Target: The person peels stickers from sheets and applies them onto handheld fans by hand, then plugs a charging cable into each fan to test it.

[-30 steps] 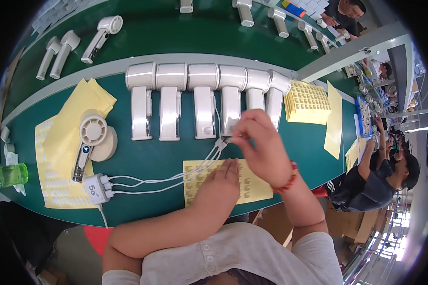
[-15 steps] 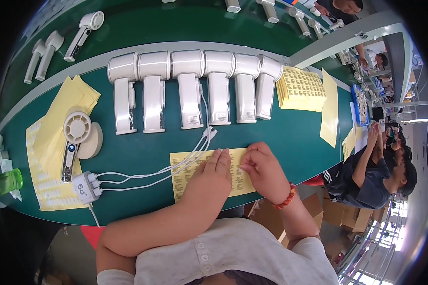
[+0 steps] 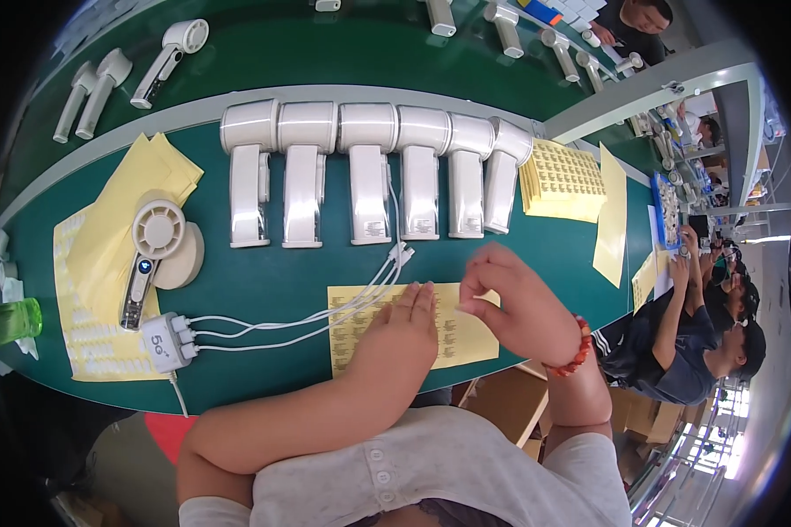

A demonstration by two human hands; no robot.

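Observation:
My left hand (image 3: 404,329) lies flat on a yellow label sheet (image 3: 351,338) at the near edge of the green table (image 3: 272,272), its fingers straight and close together. My right hand (image 3: 518,307) hovers just above the sheet's right part, thumb and fingertips pinched on a small label. Just beyond both hands, several white handheld devices (image 3: 369,167) lie in a row, heads away from me. White cables (image 3: 281,325) run from a white charger hub (image 3: 163,342) toward the devices, passing left of my left hand.
A small white fan (image 3: 154,241) lies on yellow backing sheets (image 3: 88,263) at the left, near a green bottle (image 3: 13,318). A stack of label sheets (image 3: 562,180) sits at the right. More white fans (image 3: 167,48) lie on the far belt. Other people (image 3: 685,342) work at the right.
My right hand came down from the row of devices to the label sheet, then lifted slightly with fingers pinched. My left hand stayed flat on the sheet.

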